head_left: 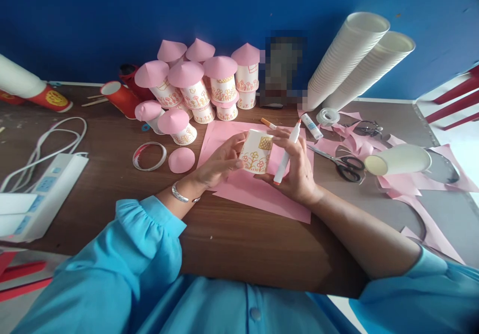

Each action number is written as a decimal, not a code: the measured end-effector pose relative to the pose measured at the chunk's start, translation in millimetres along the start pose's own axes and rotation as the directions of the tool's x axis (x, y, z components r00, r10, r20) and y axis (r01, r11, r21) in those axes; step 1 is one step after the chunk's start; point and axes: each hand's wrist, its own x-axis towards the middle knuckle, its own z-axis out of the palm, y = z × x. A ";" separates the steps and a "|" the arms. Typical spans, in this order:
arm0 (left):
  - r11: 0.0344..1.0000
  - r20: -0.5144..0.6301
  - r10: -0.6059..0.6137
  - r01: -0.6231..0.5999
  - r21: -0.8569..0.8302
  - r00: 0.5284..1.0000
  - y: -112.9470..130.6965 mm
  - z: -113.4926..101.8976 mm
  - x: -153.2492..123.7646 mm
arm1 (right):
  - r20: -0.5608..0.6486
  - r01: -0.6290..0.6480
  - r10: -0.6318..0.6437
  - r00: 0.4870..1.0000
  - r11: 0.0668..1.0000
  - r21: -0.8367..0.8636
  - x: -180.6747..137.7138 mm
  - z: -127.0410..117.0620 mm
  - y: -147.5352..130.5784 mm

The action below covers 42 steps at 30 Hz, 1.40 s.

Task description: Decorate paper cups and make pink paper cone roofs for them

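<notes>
My left hand (pixel 220 162) grips the left side of a white paper cup (pixel 255 153) decorated with drawn flowers and a yellow hatched window. On the cup's other side, my right hand (pixel 295 167) touches it with its fingertips and also holds a white marker (pixel 287 153), orange tip up, between its fingers. Both hands are above pink paper sheets (pixel 288 206) lying on the table. An orange-and-white marker (pixel 268 123) lies just behind the cup. Further back stand several decorated cups (pixel 223 89) with pink cone roofs (pixel 186 74).
To the right are scissors (pixel 339 163), a glue tube (pixel 312 126), clear tape (pixel 328 117), pink scraps (pixel 362 144), a lying paper cup (pixel 400 160) and tall cup stacks (pixel 348 59). Leftward are a tape roll (pixel 149 156), a pink disc (pixel 181 160) and a power strip (pixel 52 194).
</notes>
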 end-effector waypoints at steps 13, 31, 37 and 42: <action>0.992 -0.030 -0.039 0.042 0.118 0.999 -0.3 0.0 -2.7 | 0.021 0.024 -0.024 1.000 1.000 0.001 -1.9 3.2 7.5; 0.986 -0.128 -0.012 0.033 0.163 0.992 -1.0 2.0 -1.8 | -0.025 0.012 -0.010 1.000 0.997 0.081 -2.3 3.9 9.1; 0.992 -0.140 -0.007 0.024 0.121 0.990 -4.6 -0.1 -1.0 | -0.128 0.002 0.012 0.992 0.994 0.107 -7.0 2.0 10.2; 0.991 -0.157 0.019 0.002 0.133 0.987 -5.3 -1.7 -0.8 | -0.107 -0.015 0.026 0.994 0.995 0.095 -4.4 0.2 4.1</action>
